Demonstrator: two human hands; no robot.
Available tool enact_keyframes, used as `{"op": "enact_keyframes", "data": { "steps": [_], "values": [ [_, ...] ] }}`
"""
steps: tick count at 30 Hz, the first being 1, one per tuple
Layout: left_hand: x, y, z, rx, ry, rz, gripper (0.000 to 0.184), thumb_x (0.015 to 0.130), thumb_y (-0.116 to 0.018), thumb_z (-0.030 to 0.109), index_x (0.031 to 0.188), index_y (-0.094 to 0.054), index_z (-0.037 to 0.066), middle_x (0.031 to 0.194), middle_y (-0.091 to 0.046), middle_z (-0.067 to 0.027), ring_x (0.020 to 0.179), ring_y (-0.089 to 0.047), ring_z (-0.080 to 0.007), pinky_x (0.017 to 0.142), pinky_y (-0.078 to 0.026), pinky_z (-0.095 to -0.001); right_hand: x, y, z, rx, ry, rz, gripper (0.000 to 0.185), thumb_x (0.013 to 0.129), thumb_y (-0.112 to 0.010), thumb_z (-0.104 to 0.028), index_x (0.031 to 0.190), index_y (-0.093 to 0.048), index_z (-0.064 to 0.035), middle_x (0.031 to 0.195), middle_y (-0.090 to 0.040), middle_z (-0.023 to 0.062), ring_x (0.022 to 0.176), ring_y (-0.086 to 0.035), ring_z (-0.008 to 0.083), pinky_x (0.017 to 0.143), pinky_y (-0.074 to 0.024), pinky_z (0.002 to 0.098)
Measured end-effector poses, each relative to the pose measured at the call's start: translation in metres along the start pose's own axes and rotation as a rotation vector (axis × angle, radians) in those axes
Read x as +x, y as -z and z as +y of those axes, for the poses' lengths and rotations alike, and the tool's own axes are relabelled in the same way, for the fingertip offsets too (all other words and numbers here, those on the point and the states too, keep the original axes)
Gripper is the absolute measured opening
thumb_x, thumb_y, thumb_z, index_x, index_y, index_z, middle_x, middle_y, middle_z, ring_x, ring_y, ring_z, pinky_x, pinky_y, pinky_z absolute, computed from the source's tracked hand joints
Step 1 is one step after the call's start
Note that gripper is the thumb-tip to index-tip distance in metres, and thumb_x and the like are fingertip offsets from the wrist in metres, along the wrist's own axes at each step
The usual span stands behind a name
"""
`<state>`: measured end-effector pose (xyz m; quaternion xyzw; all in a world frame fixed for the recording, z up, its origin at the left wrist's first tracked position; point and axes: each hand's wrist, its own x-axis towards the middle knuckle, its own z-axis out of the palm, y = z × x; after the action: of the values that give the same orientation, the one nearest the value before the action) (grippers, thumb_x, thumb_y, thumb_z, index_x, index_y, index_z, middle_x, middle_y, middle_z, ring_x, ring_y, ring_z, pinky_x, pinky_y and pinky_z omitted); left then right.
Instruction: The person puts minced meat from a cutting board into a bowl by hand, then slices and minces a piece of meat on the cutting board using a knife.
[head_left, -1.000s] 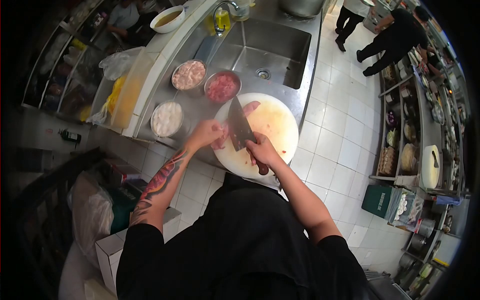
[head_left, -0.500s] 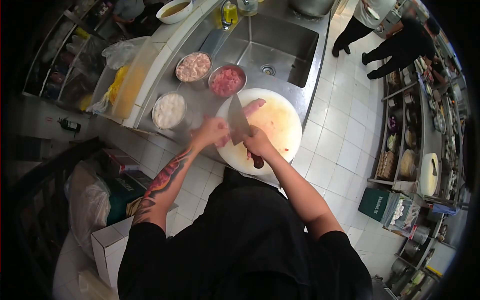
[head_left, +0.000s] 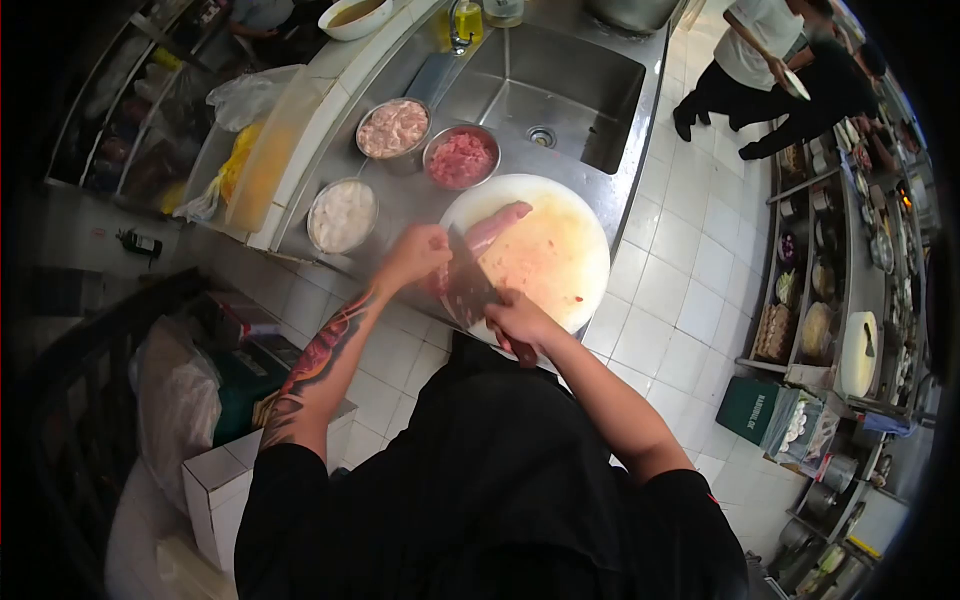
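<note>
A round white cutting board (head_left: pixel 565 240) lies at the counter's edge, with a strip of pink meat (head_left: pixel 497 226) on its left part. My right hand (head_left: pixel 517 322) is closed round the handle of a cleaver, whose wide blade (head_left: pixel 468 285) points up and left over the board's lower left. Just left of the blade, my left hand (head_left: pixel 423 250) is closed, its fingers pressed together near the meat; what they pinch is hidden. Beyond the board stand a bowl of red meat pieces (head_left: pixel 461 158), a bowl of paler meat (head_left: pixel 393 129) and a bowl of white pieces (head_left: pixel 342 216).
A steel sink (head_left: pixel 590 85) lies behind the board. At the left is a clear bin (head_left: pixel 275 150) with yellow contents. Two people, one in a white shirt (head_left: pixel 752 50), stand in the aisle at the upper right, beside shelves (head_left: pixel 815 250) of food.
The cleaver has moved down toward the board's lower left edge, and my left hand has risen slightly. The person in the white shirt has moved closer to the other person.
</note>
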<state>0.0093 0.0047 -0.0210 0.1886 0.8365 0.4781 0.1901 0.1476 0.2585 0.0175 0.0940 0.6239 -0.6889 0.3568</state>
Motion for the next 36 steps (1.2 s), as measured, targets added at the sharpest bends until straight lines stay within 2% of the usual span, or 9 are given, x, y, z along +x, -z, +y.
{"op": "enact_keyframes", "data": {
  "steps": [3,7,9,11,12,20,26,29,36],
  "values": [
    [-0.014,0.012,0.012,-0.056,0.059,0.131,0.009,0.09,-0.074,0.005,0.089,-0.065,0.004,0.073,-0.066,0.0021,0.066,-0.062,-0.0048,0.057,-0.048,-0.025,-0.024,0.017,0.012,0.065,-0.1,-0.124,0.014,0.102,-0.057,-0.011,0.11,-0.064,-0.001,0.072,-0.059,0.004,0.043,-0.053,0.0134,0.041,-0.0443,0.0308],
    [-0.042,0.028,-0.003,-0.253,0.363,-0.036,0.024,0.092,-0.076,0.009,0.112,-0.062,0.008,0.101,-0.073,-0.0026,0.091,-0.068,-0.0109,0.075,-0.055,-0.0315,-0.016,0.039,0.021,0.139,-0.01,0.004,0.015,0.101,-0.057,-0.008,0.112,-0.063,-0.0008,0.069,-0.056,0.0023,0.042,-0.051,0.0124,0.04,-0.0428,0.0294],
    [-0.06,0.003,-0.033,-0.223,0.161,-0.056,0.039,0.091,-0.079,0.013,0.125,-0.059,0.009,0.119,-0.072,-0.0084,0.111,-0.067,-0.0197,0.09,-0.055,-0.0385,-0.011,0.043,0.016,0.081,0.045,0.062,0.015,0.101,-0.056,-0.007,0.113,-0.063,-0.0001,0.068,-0.056,0.002,0.042,-0.05,0.0125,0.04,-0.0425,0.0296],
    [-0.068,-0.022,-0.03,0.381,-0.266,0.146,0.045,0.09,-0.081,0.016,0.129,-0.061,0.007,0.116,-0.07,-0.0133,0.115,-0.065,-0.0284,0.095,-0.053,-0.0419,-0.011,0.047,0.01,-0.02,0.091,0.153,0.017,0.101,-0.057,-0.008,0.114,-0.063,0.0007,0.068,-0.056,0.0023,0.042,-0.05,0.0125,0.04,-0.0421,0.0302],
    [-0.071,-0.028,-0.008,0.463,-0.131,0.124,0.045,0.089,-0.082,0.017,0.128,-0.062,0.004,0.107,-0.068,-0.0151,0.106,-0.067,-0.0349,0.092,-0.054,-0.0434,-0.011,0.05,0.009,-0.02,0.114,0.159,0.017,0.101,-0.057,-0.007,0.114,-0.063,0.0013,0.068,-0.056,0.0027,0.041,-0.051,0.0129,0.041,-0.0431,0.0311],
    [-0.002,-0.052,0.037,0.339,-0.215,0.394,0.038,0.09,-0.083,0.018,0.121,-0.067,0.002,0.103,-0.066,-0.0168,0.095,-0.067,-0.0371,0.08,-0.054,-0.0457,-0.014,0.087,0.03,0.025,0.21,0.424,0.015,0.102,-0.057,-0.007,0.114,-0.06,0.0025,0.068,-0.057,0.0046,0.039,-0.051,0.015,0.037,-0.0429,0.0327],
    [0.076,-0.034,0.079,-0.079,-0.339,0.497,0.031,0.093,-0.083,0.021,0.115,-0.075,0.001,0.1,-0.081,-0.0117,0.092,-0.075,-0.0133,0.078,-0.057,-0.0317,-0.022,0.077,0.025,0.146,0.305,0.58,0.009,0.102,-0.058,-0.006,0.107,-0.06,0.0014,0.068,-0.06,0.0059,0.039,-0.052,0.0154,0.037,-0.0425,0.0325],
    [0.095,-0.004,0.117,0.009,-0.35,0.511,0.033,0.085,-0.082,0.009,0.117,-0.074,0.006,0.109,-0.075,-0.0121,0.095,-0.074,-0.0272,0.083,-0.058,-0.0387,-0.033,0.075,0.032,0.178,0.282,0.59,0.009,0.102,-0.057,-0.005,0.107,-0.06,0.0012,0.068,-0.06,0.0058,0.04,-0.052,0.015,0.037,-0.0419,0.0316],
    [0.048,-0.023,0.19,0.406,-0.65,0.615,0.039,0.078,-0.086,0.009,0.114,-0.078,0.021,0.099,-0.068,-0.0053,0.095,-0.07,-0.0299,0.08,-0.057,-0.0422,-0.054,0.072,0.05,0.188,0.28,0.605,0.009,0.103,-0.057,-0.007,0.105,-0.063,0.0003,0.07,-0.061,0.0046,0.041,-0.052,0.0138,0.038,-0.0413,0.0308]
  ]
}}
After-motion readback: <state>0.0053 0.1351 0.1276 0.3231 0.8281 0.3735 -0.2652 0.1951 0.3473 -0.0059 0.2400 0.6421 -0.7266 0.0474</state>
